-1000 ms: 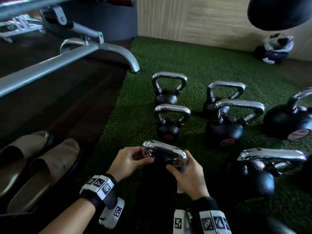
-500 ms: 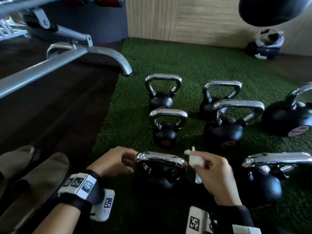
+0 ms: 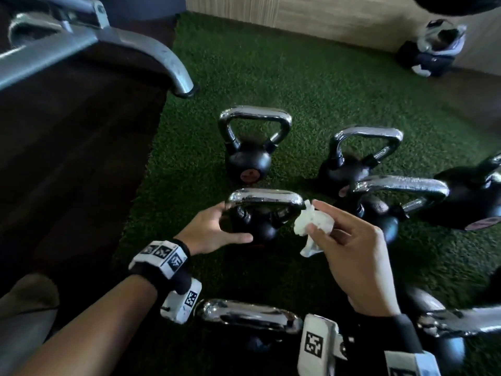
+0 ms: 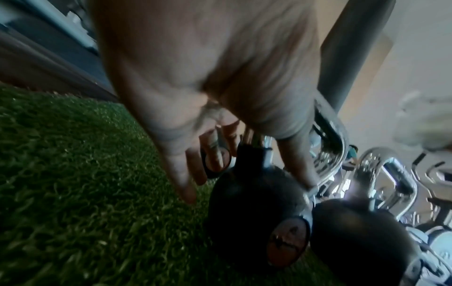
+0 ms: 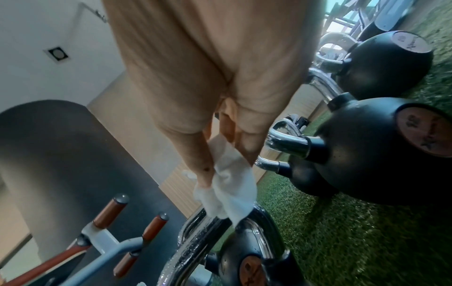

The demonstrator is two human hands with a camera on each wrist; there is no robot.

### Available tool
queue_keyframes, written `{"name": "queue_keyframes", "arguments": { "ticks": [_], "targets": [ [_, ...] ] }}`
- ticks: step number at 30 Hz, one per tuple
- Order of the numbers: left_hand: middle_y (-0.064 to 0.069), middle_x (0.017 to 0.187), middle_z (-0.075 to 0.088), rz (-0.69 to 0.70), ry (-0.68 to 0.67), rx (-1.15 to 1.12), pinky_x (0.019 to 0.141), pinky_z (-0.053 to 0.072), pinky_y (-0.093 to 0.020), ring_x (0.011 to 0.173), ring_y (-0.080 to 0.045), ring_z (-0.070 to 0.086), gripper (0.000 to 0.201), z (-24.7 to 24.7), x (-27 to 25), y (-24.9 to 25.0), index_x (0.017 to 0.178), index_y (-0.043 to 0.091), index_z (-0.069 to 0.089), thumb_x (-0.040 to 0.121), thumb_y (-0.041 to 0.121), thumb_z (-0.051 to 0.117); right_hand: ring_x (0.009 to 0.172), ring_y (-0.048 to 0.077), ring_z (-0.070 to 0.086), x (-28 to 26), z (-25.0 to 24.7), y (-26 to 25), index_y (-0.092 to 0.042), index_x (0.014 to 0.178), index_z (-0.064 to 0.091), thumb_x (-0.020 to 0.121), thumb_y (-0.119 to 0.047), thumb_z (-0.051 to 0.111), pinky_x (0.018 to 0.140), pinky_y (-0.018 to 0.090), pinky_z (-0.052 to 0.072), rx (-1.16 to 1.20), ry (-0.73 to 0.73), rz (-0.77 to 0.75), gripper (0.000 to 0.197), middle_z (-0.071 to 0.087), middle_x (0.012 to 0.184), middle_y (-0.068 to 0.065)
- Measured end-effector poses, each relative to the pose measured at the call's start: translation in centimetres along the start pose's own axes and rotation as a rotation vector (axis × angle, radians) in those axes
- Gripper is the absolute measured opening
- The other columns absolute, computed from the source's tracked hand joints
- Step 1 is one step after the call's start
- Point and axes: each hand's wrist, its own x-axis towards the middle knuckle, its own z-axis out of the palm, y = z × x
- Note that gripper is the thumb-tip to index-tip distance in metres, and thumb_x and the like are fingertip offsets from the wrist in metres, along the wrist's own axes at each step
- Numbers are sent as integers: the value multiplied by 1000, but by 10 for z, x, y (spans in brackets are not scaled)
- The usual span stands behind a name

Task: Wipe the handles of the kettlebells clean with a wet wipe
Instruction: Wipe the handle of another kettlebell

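Observation:
Several black kettlebells with chrome handles stand on green turf [image 3: 271, 77]. My left hand [image 3: 217, 229] clasps the small kettlebell [image 3: 260, 229] in the middle, thumb across the front of its ball and fingers behind the left end of its handle [image 3: 265, 198]. The left wrist view shows the same ball [image 4: 257, 212] between thumb and fingers. My right hand [image 3: 352, 240] pinches a crumpled white wet wipe [image 3: 314, 221] at the handle's right corner. The right wrist view has the wipe [image 5: 227, 189] just over the handle [image 5: 200, 232]; contact is unclear.
Another small kettlebell [image 3: 249, 158] stands behind, larger ones [image 3: 379, 213] to the right, and one [image 3: 249, 316] under my wrists. A grey bench leg [image 3: 168, 66] ends on the turf's left edge beside dark floor [image 3: 67, 158]. Shoes [image 3: 27, 308] lie at the lower left.
Both hands left the nearest kettlebell and moved forward to the one behind it. The right hand lifted the wipe off the first handle and carried it to this handle's right end.

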Motion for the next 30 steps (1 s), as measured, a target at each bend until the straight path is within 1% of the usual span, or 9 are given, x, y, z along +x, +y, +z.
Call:
{"name": "queue_keyframes", "arguments": {
  "ticks": [3, 5, 7, 11, 15, 18, 23, 27, 30],
  "targets": [
    [17, 124, 66, -72, 16, -7, 108, 43, -26, 118, -3, 59, 66, 8, 13, 3, 120, 36, 67, 64, 66, 86, 85, 9, 76, 19, 9, -12, -32, 116, 79, 85, -9, 81, 81, 32, 61, -95, -30, -73, 39, 79, 96, -11],
    [16, 112, 71, -123, 57, -38, 97, 47, -23, 110, -5, 65, 63, 12, 20, 8, 106, 31, 74, 61, 73, 83, 80, 9, 72, 31, 14, -22, -32, 111, 81, 83, -10, 82, 73, 20, 55, -161, -49, -112, 36, 77, 91, -10],
    [15, 98, 68, -170, 117, -56, 87, 44, -20, 97, -5, 65, 50, 14, 22, 12, 93, 25, 75, 68, 67, 83, 76, 4, 68, 40, 19, -28, -31, 107, 82, 82, -9, 83, 66, 10, 47, -220, -64, -143, 33, 75, 90, -11],
    [15, 97, 66, -171, 136, -49, 82, 43, -17, 95, -6, 66, 46, 16, 22, 9, 87, 23, 73, 70, 64, 84, 77, 0, 67, 51, 29, -36, -31, 102, 83, 80, -13, 85, 69, 13, 46, -283, -113, -184, 28, 76, 91, -13],
    [23, 88, 59, -162, 144, -62, 66, 37, -5, 86, 5, 60, 35, 19, 23, 7, 83, 28, 65, 76, 57, 83, 84, 4, 70, 63, 31, -35, -25, 104, 83, 80, -14, 85, 74, 12, 49, -313, -126, -232, 26, 76, 95, -12],
    [23, 90, 62, -144, 141, -54, 70, 38, -4, 92, 3, 63, 37, 20, 20, 3, 88, 27, 68, 76, 60, 81, 80, 5, 67, 71, 33, -33, -19, 105, 83, 80, -11, 85, 72, 6, 44, -320, -130, -305, 26, 75, 92, -6],
    [16, 94, 71, -131, 159, -40, 78, 45, -8, 90, 10, 62, 38, 21, 24, -3, 89, 28, 72, 75, 62, 81, 77, 12, 64, 74, 49, -23, -20, 104, 82, 82, -7, 82, 70, 29, 56, -408, -242, -433, 26, 67, 87, -1],
    [11, 104, 72, -143, 147, -31, 80, 45, -12, 97, 2, 65, 51, 23, 26, -7, 97, 26, 73, 72, 69, 79, 72, 6, 58, 70, 41, -10, -21, 91, 83, 83, 0, 76, 65, 14, 47, -412, -151, -390, 23, 61, 83, -1],
    [11, 107, 73, -154, 148, -43, 94, 53, -24, 100, 0, 67, 61, 22, 27, -12, 95, 28, 73, 64, 81, 75, 68, -4, 50, 76, 33, -5, -15, 82, 80, 84, 1, 75, 66, 2, 37, -459, -71, -291, 17, 53, 77, -9]
  ]
}}
